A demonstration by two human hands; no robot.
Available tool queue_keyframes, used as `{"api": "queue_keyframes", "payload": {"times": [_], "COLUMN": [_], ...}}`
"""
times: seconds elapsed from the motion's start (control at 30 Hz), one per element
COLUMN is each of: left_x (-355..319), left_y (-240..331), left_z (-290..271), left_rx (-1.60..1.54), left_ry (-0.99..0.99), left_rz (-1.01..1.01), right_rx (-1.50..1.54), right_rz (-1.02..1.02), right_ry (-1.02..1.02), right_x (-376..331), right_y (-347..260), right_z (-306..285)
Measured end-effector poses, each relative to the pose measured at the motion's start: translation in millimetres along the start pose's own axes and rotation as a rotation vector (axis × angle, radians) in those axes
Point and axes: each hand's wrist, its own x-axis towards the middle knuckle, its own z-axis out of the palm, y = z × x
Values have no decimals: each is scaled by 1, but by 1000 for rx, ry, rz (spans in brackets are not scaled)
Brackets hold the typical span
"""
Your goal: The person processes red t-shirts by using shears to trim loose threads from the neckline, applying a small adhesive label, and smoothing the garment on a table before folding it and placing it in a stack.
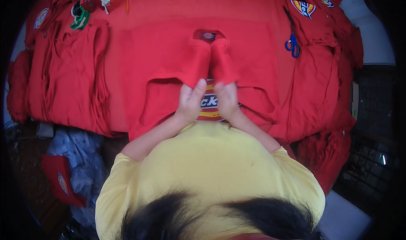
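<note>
At the near edge, a yellow shirt (211, 159) is worn by the person, and both forearms are reached forward over the worktop (165, 5), whose surface is red. At the near left, below worktop level, a folded red garment (53, 174) with an emblem is seen against a heap of bluish plastic bags (82, 166), seemingly kept there so that the working area is not crowded.

The red sleeveless top (169, 45) is spread in the middle, directly before the person, its neck opening turned to the far side, probably so that both layers can be reached evenly. Cloth from its upper part is held by the left hand (190, 101) with the thumb uppermost and the fingers largely hidden. Its neighbouring edge is held by the right hand (228, 101), which is blurred, so the tightness of that grip cannot be told. The two are held narrowly apart, apparently to keep the folds level, and a printed emblem (209, 101) is left showing between them.

Red garments (76, 70) are laid at the left, and blue-handled scissors (292, 47) are placed at the right, presumably for easy reach. A green tape dispenser (80, 19) is set at the far left.
</note>
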Motion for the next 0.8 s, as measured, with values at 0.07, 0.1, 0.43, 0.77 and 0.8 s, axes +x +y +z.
{"api": "queue_keyframes", "payload": {"times": [0.07, 0.1, 0.43, 0.77, 0.8], "left_x": [5, 7, 4, 20, 17], "left_y": [10, 9, 8, 8, 6], "left_z": [4, 2, -5, -11, -11], "left_rx": [-202, -271, -422, -395, -339], "left_ry": [95, 96, 57, 210, 217], "left_rz": [-84, -103, -187, -498, -485], "right_rx": [102, 154, 685, 351, 343], "right_rz": [78, 119, 292, 460, 453], "right_ry": [115, 171, 353, 240, 269], "right_x": [29, 40, 69, 70, 70], "right_y": [-20, -28, -22, -19, -19], "right_z": [-1, -2, -21, -23, -21]}}
